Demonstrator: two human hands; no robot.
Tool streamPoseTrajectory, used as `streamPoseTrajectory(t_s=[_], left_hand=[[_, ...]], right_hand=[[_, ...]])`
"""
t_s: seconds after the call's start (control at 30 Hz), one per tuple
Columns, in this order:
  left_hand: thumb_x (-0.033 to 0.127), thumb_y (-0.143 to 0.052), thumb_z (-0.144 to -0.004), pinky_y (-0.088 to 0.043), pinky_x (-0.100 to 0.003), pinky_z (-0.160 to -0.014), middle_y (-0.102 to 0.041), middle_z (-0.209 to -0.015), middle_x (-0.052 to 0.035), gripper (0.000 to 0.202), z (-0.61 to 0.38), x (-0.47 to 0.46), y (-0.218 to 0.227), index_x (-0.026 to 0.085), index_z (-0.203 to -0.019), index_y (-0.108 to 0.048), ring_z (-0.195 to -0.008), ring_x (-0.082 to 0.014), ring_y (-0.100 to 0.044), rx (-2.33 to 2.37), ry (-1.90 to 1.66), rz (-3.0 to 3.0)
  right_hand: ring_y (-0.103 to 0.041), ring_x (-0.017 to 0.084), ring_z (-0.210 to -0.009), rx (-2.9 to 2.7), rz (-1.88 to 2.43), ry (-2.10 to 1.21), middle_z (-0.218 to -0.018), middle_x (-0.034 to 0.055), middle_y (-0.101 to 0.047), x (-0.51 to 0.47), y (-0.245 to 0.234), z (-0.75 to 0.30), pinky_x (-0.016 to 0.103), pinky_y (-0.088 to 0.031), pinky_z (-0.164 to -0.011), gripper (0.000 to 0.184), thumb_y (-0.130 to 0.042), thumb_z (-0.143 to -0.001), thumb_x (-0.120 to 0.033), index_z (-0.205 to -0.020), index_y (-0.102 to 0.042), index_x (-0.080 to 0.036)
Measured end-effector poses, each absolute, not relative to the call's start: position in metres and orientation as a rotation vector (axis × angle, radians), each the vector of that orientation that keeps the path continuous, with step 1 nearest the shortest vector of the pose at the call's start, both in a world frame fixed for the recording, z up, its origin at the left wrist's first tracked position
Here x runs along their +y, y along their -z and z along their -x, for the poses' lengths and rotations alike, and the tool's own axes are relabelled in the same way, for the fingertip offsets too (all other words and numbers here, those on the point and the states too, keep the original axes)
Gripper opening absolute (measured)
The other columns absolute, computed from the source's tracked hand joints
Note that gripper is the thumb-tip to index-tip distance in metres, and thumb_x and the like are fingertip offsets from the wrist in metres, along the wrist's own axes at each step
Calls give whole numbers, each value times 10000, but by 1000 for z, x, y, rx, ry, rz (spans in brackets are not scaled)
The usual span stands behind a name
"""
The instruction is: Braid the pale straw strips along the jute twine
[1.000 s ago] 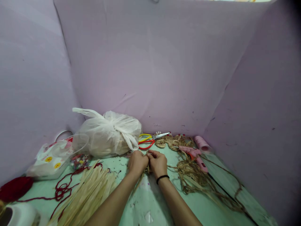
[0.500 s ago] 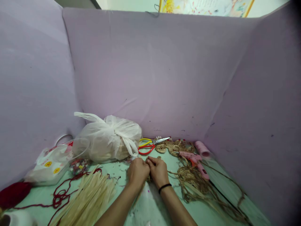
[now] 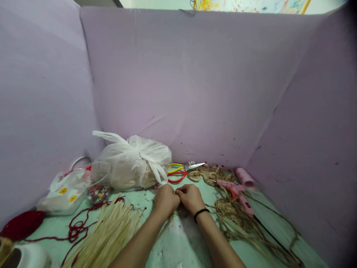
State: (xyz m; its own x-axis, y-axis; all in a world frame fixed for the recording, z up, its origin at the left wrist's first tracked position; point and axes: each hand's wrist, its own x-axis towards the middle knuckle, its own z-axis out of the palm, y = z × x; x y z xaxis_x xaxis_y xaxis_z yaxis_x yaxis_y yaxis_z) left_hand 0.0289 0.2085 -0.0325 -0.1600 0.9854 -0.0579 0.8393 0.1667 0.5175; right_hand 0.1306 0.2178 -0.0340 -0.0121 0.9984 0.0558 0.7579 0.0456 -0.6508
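My left hand (image 3: 166, 200) and my right hand (image 3: 191, 199) meet at the middle of the green tabletop (image 3: 178, 242), fingers curled and fingertips together. Both are closed in a pinch. Part of a brown braided strand (image 3: 167, 225) shows below the left hand and runs toward me; its upper end is hidden by the hands. Just beyond the hands lie scissors (image 3: 181, 172) with one yellow and one red handle, blades pointing right. To the right of my right hand is a tangled heap of brown jute cord (image 3: 231, 212). A black band circles my right wrist.
A knotted white plastic bag (image 3: 134, 163) stands at the back left. Pale flat strips (image 3: 111, 230) and dark red yarn (image 3: 22, 225) lie at left. A pink glue gun (image 3: 235, 190), a pink thread spool (image 3: 245, 178) and braided pieces (image 3: 212, 174) sit at right. Lilac panels (image 3: 195, 85) enclose the table.
The whole view has shifted slightly, so things appear a little farther right. Both hands stay together in the same place, with the right fingers slightly moved.
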Motion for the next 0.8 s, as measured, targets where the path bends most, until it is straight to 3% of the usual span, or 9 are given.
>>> streamPoseTrajectory(t_s=[0.2,0.5,0.67,0.8], left_hand=[[191,-511,-647,-330,-235,-556,-654,-683,-107,166,-25,208,35,137,-648,-668,-663,-172,-591,1972,-556,-1804],[233,-498,-672,-356,-258,-580,-654,-817,-170,212,-34,202,23,124,-748,-663,-768,-231,-608,2143,-448,-1794],[173,-499,-588,-278,-227,-481,-582,-560,-65,125,-26,211,34,135,-564,-616,-596,-164,-548,2020,-520,-1738],[123,-486,-543,-222,-217,-450,-430,-423,12,97,-20,215,41,135,-481,-560,-480,-109,-429,1914,-582,-1726]], right_hand=[[-589,198,-895,-1968,1698,-527,-969,107,-653,208,38,-141,265,-399,-802,319,-520,-698,-179,-971,-684,-164],[-578,191,-880,-2003,1623,-575,-943,100,-646,207,38,-143,251,-398,-772,359,-501,-659,-149,-971,-679,-162],[-593,195,-832,-1974,1721,-498,-885,108,-666,201,32,-143,242,-398,-702,365,-514,-610,-102,-944,-658,-129],[-617,227,-801,-2004,1878,-403,-815,130,-683,192,25,-143,266,-395,-660,209,-525,-643,-148,-783,-680,-144]])
